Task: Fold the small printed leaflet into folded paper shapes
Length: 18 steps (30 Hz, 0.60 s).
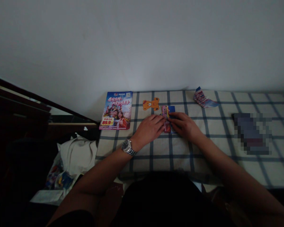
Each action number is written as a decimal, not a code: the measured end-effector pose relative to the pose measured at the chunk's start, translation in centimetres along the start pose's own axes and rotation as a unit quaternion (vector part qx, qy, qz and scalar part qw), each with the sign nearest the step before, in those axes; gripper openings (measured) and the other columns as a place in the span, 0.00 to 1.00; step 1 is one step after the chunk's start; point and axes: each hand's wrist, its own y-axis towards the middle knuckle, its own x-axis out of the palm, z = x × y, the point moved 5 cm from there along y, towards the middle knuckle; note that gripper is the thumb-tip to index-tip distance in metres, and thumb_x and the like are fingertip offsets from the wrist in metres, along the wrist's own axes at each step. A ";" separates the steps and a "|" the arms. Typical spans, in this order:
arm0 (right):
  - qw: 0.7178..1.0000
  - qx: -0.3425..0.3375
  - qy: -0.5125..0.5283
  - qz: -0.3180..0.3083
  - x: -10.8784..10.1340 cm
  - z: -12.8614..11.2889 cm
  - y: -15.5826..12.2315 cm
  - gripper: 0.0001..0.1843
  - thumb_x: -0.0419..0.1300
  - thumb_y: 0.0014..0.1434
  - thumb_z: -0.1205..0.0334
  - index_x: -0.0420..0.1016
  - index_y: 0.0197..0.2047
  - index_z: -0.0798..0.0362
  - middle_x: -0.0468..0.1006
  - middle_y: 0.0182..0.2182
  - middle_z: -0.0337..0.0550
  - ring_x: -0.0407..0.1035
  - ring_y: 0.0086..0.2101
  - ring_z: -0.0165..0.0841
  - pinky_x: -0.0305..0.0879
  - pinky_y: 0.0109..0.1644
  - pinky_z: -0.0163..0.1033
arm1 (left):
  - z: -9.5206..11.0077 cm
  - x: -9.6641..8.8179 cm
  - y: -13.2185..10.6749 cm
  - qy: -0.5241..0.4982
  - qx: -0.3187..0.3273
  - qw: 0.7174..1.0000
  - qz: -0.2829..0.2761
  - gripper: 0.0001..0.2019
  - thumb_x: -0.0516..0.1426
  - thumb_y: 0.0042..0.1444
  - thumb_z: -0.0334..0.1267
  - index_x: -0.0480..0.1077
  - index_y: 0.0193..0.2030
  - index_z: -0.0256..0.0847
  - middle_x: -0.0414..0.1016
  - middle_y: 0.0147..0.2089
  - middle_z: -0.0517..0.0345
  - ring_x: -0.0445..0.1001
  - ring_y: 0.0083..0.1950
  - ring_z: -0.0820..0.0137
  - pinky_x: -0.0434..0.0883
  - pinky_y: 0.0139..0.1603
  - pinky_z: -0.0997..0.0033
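A small stack of colourful cards (168, 111) lies on the checked tablecloth (203, 148), in the middle near the wall. My left hand (148, 130), with a metal watch on the wrist, rests on the cards' left side, fingers curled against them. From the right, my right hand (184, 126) pinches the same cards with closed fingers. An orange bear-shaped cutout (151, 104) sits just behind my left hand.
A glossy flyer marked 89.9 (115, 110) lies at the table's left end. Another fanned bunch of cards (203, 99) sits at the back right. A blurred dark object (252, 133) lies right. Bags and cloth (71, 160) are piled on the floor, left.
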 end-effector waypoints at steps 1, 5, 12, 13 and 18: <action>1.000 0.001 0.003 0.000 0.0 0.1 0.0 0.15 0.60 0.71 0.62 0.83 0.57 0.48 0.78 0.61 0.55 0.75 0.59 0.48 0.77 0.62 0.60 | 0.0 0.0 0.0 0.002 -0.001 1.000 -0.001 0.16 0.54 0.75 0.39 0.72 0.64 0.36 0.76 0.63 0.48 0.73 0.59 0.59 0.73 0.64 0.55; 1.000 0.009 0.015 -0.004 0.1 0.5 0.0 0.15 0.61 0.71 0.61 0.84 0.57 0.45 0.78 0.60 0.53 0.75 0.58 0.48 0.77 0.61 0.60 | 0.0 0.0 0.0 0.002 -0.006 1.000 0.002 0.16 0.54 0.75 0.39 0.72 0.65 0.37 0.76 0.64 0.49 0.74 0.59 0.59 0.74 0.63 0.55; 1.000 0.010 0.008 -0.001 -0.1 0.2 0.0 0.17 0.58 0.73 0.62 0.81 0.61 0.46 0.79 0.59 0.53 0.75 0.58 0.47 0.76 0.62 0.60 | 0.0 0.1 0.0 -0.003 -0.008 1.000 0.001 0.16 0.54 0.75 0.40 0.72 0.64 0.38 0.77 0.62 0.50 0.74 0.58 0.59 0.73 0.62 0.54; 1.000 0.010 0.000 -0.005 -0.1 0.1 0.1 0.18 0.58 0.73 0.62 0.80 0.62 0.45 0.79 0.59 0.53 0.75 0.58 0.48 0.76 0.62 0.60 | 0.0 0.1 0.0 -0.004 -0.008 1.000 0.002 0.15 0.54 0.75 0.40 0.73 0.63 0.39 0.77 0.62 0.50 0.74 0.58 0.59 0.74 0.62 0.54; 1.000 0.008 -0.012 -0.017 -0.1 -0.1 0.2 0.17 0.58 0.73 0.62 0.82 0.60 0.47 0.78 0.60 0.54 0.74 0.58 0.48 0.75 0.62 0.60 | 0.0 0.1 0.0 -0.006 -0.004 1.000 0.003 0.16 0.54 0.76 0.41 0.73 0.63 0.38 0.77 0.61 0.49 0.74 0.57 0.58 0.74 0.61 0.54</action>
